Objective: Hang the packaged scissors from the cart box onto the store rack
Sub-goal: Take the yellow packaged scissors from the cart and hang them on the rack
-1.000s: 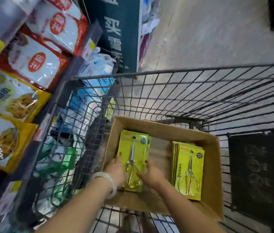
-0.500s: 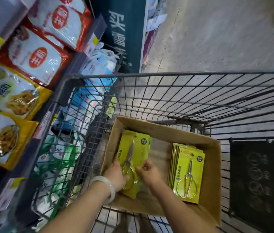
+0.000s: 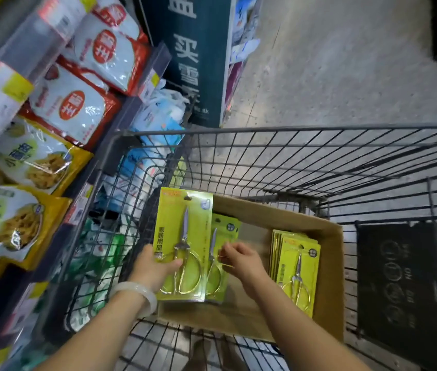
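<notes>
My left hand (image 3: 155,266) grips a yellow-green packaged pair of scissors (image 3: 182,223) by its lower left side. The pack is raised upright above the left end of the cardboard box (image 3: 329,263) in the cart. My right hand (image 3: 241,259) is blurred, and its curled fingertips pinch the right edge of a second pack (image 3: 225,228) that still leans in the box behind the raised one. A stack of more scissor packs (image 3: 300,266) leans at the box's right end.
The box sits in a wire cart (image 3: 292,156) with a dark panel (image 3: 399,290) at its right. Store shelves with snack bags (image 3: 70,103) rise close on the left. A dark sign post (image 3: 190,62) stands ahead, with concrete floor (image 3: 346,62) beyond it.
My left hand has lifted the top pack up and left, out of the box. My right hand has let that pack go and now rests on the one beneath it.
</notes>
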Tool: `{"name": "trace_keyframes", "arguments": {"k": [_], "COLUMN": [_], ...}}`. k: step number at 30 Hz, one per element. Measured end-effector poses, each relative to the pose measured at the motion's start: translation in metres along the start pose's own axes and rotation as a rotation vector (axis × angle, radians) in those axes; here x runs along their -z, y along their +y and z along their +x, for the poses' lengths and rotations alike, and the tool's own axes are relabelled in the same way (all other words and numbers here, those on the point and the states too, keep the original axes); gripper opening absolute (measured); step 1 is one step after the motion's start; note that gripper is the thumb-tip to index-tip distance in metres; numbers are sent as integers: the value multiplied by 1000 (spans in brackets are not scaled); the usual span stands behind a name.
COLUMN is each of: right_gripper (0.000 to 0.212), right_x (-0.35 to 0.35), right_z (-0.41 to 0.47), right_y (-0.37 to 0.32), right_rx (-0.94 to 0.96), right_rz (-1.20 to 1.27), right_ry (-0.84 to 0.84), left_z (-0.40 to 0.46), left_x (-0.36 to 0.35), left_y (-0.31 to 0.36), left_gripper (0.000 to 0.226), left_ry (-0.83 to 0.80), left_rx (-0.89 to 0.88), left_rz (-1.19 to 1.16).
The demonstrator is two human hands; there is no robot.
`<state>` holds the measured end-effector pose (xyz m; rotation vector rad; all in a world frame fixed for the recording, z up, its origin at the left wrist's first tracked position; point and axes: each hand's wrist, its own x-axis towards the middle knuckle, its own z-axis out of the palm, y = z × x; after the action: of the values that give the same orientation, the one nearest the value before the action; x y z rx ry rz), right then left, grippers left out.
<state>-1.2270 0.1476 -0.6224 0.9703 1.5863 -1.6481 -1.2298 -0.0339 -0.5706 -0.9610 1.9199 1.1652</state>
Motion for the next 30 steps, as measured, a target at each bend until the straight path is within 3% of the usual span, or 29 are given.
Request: {"name": "trace_keyframes", "arguments": {"k": [1,3,6,9,13,17,19,24,30], "right_gripper": [7,29,54,47,53,35,38,39,26], "right_x": [-1,-5,-15,-26,-31,-37,-40,-28,20], "right_z": [7,17,27,43,61,65,61,27,-28], "right_y": [9,28,40,43,50,51,48,40,17], "right_rx": [-32,-89,-120,-108,-184,-232,-226,-145,24], "right_rz": [-73,-229,-215,-252,-252,-280,-272,-246,-114], "right_ry": [67,125,93,151,227,228,216,117,187], "left_z": [2,5,10,16,22,26,25,8,-40], "left_x": [5,14,23,26,26,24,25,34,38], "left_y": [-4,-8,-10,-10,-12,-14,-16,-13,-1], "left_gripper": [88,88,88,83,51,66,70,66,68], "left_ry": [11,18,37,35,58,69,57,90,107], "left_rx": [9,31,39,23,6,27,31,44,0], "left_rz": [-10,-51,-70,-35,37,24,9,-33,-112]}}
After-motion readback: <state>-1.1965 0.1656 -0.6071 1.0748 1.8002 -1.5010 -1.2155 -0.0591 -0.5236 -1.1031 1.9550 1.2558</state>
